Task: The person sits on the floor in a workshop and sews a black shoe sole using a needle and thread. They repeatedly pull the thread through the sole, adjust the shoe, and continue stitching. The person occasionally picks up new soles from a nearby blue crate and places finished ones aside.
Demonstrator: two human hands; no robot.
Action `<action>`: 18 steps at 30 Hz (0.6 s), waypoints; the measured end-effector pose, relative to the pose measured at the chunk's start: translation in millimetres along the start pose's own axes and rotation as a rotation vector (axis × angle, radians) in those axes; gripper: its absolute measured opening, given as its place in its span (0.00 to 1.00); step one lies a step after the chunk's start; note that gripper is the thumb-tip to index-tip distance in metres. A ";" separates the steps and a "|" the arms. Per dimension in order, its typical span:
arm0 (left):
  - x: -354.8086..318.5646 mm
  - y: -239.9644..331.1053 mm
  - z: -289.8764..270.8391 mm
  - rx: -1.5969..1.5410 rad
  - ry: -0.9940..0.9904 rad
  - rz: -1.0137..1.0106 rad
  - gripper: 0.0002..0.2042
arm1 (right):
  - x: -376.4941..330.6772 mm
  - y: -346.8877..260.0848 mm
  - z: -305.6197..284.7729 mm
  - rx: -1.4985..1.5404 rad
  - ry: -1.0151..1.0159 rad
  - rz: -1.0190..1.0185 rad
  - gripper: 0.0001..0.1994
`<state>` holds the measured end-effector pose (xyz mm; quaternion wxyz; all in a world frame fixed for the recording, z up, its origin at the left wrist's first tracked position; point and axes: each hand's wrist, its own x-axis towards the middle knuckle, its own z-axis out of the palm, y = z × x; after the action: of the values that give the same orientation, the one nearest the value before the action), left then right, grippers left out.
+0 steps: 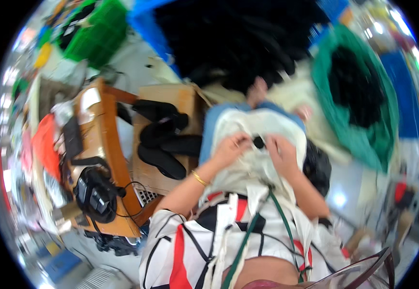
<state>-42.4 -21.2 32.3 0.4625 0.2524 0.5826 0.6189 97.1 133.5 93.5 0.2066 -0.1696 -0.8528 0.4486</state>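
Over the white cloth [240,123] on my lap, my two hands face each other with a small gap between them. A small, round black piece [258,141] shows in that gap; blur hides its kind and whether either hand touches it. The fingers of my left hand [232,148] are curled into a pinch beside it. On its other side, my right hand [282,153] has its fingers bent together, close to the piece. Anything thin between the fingertips is too small to make out. Several black shoe-like pieces [163,132] lie on a cardboard box [154,176] to the left.
Ahead, a large blue container [147,24] holds a heap of black material [238,38]. A green sack [327,103] with black contents stands to the right. At left are a wooden table [115,192] with a black device [95,195] and a green crate [101,38].
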 end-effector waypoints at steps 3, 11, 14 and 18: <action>-6.9 43.9 -4.5 0.281 0.017 0.113 0.07 | 17.2 -17.7 -31.6 0.267 -0.030 0.256 0.06; 0.1 83.5 -0.7 0.729 -0.124 0.536 0.13 | 28.0 -15.6 -55.5 0.380 -0.513 0.379 0.06; 1.1 90.0 0.2 0.793 -0.141 0.636 0.13 | 30.8 -18.6 -54.2 0.243 -0.599 0.276 0.07; -0.4 92.5 1.9 0.827 -0.146 0.681 0.13 | 28.4 -12.5 -51.8 0.170 -0.603 0.124 0.08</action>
<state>-66.4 -10.8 121.0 0.1371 0.6303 0.6293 0.4336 97.6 176.3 136.2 -0.0697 -0.0629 -0.8230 0.5603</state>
